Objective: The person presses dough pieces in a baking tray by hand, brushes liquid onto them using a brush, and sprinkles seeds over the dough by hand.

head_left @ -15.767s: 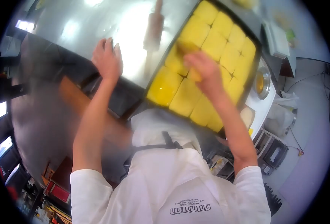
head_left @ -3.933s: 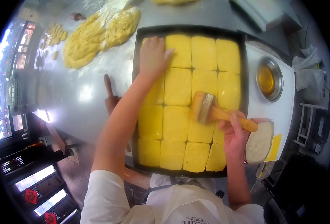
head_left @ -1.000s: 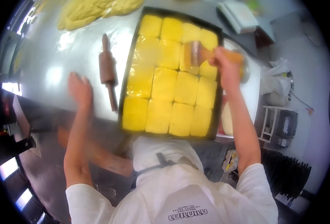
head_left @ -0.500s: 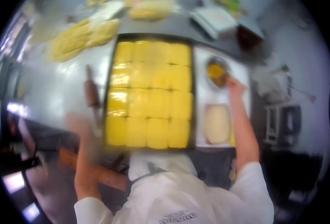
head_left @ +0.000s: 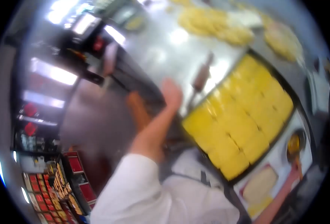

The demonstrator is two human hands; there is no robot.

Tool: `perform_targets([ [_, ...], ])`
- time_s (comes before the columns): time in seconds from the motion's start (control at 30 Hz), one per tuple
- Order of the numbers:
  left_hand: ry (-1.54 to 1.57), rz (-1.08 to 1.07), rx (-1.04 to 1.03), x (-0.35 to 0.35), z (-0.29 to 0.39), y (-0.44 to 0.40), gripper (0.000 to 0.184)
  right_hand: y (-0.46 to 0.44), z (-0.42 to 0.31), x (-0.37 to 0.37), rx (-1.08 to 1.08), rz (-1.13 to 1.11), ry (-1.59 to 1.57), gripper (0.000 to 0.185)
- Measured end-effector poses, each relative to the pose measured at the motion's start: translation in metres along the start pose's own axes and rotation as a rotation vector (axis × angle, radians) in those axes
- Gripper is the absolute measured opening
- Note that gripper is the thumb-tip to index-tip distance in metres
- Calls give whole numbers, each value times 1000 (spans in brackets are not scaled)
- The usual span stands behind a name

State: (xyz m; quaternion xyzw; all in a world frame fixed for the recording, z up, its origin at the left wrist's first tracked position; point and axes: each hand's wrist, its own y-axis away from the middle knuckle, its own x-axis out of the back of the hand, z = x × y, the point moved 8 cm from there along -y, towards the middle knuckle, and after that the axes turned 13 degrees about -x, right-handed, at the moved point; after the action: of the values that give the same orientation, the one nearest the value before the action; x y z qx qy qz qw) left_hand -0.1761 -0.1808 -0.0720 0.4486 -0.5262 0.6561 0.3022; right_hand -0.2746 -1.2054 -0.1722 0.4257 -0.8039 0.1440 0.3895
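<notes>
Everything's blurry, so edges approx. Tray (head_left: 213, 170) sits skewed on the table (head_left: 161, 56), w/ yellow dough (head_left: 243, 119) in squares; seams betw. some squares hard to make out, glossy patches on the pin side. R hand (head_left: 293, 173) is off the tray's R side, fingers closed round the brush (head_left: 299, 170), though exact finger placement is smeared; only the handle reads clearly, & its head is lost at the bowl (head_left: 303, 136), so can't tell if bristles are in the liquid. Bowl's also R of tray, on the white board (head_left: 280, 158), amber stuff inside. Nearer the person on that board, still R of tray: a pale slab (head_left: 261, 183), flat, type unclear. R arm cut off by bottom edge. L hand (head_left: 171, 91) is L of tray, apart from it, at the table's edge, seemingly w/o anything; fingers too smeared to tell spread or curled. Pin (head_left: 202, 77) lies just L of tray; can't tell if touching. Lump (head_left: 213, 24) sits beyond tray's far L corner, blurred.
</notes>
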Motion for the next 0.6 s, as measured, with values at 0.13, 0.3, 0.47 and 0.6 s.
perform_targets([
  [0.13,46,147,-104,19,11,-1,32,-30,90,10,-510,-277,-1750,29],
  [0.3,174,86,-13,29,24,-6,30,94,-152,2,-343,-462,-1623,35],
  [0.47,231,87,-29,27,13,-10,33,234,-338,-127,-451,-749,-1227,34],
  [0.6,217,202,-98,22,11,-5,39,298,-436,-213,-388,-898,-842,32],
])
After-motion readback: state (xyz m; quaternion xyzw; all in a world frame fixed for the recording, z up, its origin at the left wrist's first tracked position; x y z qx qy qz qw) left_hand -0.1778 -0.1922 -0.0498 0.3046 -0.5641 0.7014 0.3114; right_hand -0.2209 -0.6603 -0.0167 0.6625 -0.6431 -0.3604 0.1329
